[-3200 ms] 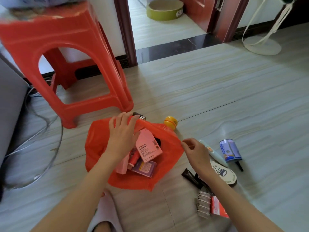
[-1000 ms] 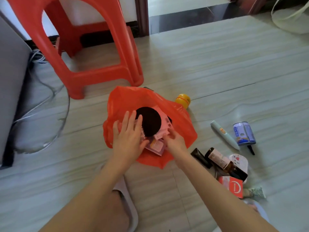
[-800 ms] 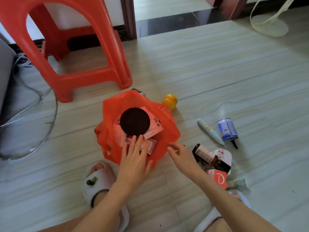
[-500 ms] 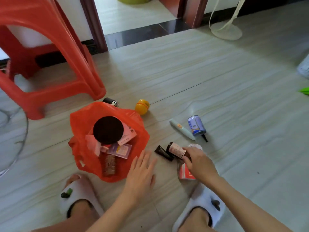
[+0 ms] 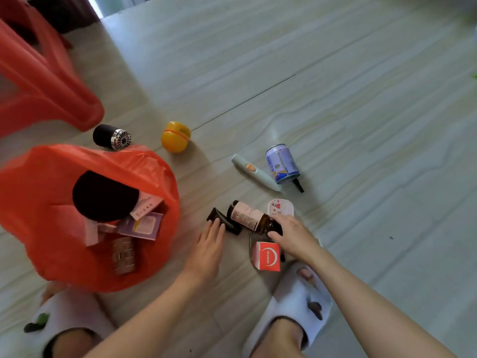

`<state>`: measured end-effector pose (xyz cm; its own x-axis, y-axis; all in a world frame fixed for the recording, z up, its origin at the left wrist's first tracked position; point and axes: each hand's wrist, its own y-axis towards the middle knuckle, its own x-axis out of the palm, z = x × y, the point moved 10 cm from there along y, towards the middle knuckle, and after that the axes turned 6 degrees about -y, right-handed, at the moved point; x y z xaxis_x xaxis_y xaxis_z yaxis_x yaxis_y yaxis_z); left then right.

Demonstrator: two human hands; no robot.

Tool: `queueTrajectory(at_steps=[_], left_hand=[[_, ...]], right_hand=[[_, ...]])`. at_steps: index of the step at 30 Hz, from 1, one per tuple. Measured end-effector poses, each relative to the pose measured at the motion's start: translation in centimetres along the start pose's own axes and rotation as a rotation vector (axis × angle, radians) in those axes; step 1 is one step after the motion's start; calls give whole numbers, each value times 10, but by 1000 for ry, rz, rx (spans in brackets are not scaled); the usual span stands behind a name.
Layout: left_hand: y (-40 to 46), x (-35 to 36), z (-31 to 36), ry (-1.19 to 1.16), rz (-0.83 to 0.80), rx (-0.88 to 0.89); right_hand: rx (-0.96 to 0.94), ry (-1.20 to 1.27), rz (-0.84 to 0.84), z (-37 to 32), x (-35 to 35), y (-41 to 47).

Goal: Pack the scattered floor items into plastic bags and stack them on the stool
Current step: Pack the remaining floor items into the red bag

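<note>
Head view. The orange bag (image 5: 51,202) lies open on the floor (image 5: 335,99), holding a black disc (image 5: 103,196), boxes and cards. All positions below refer to this bag.

The left hand (image 5: 206,250) rests just right of the bag, fingers straight and close together, fingertips touching a black tube (image 5: 224,224). The right hand (image 5: 293,235) lies farther right, fingers curled around the neck end of a brown bottle (image 5: 249,218) lying on its side. A red box (image 5: 267,255) sits just below that hand.

Beyond the bag's far edge lie a black cylinder (image 5: 111,136) and a yellow ball (image 5: 176,136). Well to the right lie a pale pen-shaped device (image 5: 254,171) and a blue can (image 5: 281,162). The orange stool (image 5: 44,81) stands behind the bag.
</note>
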<state>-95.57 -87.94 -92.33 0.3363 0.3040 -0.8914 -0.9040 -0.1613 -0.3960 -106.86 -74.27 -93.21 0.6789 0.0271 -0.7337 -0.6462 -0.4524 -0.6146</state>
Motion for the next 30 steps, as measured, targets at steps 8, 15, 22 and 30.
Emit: queueTrajectory(at_steps=[8,15,22,30], left_hand=[[36,9,-12,-9,179,-42],[1,33,-21,-279,-39,-111],[-103,15,-80,-1300,193,-824],[-161,-30,-130,-1311,388,-905]], right_hand=[[52,78,-74,10,3,13],[77,163,113,-15,-28,-5],[91,200,162,-76,-48,-54],[174,639,-13,-146,-10,-91]])
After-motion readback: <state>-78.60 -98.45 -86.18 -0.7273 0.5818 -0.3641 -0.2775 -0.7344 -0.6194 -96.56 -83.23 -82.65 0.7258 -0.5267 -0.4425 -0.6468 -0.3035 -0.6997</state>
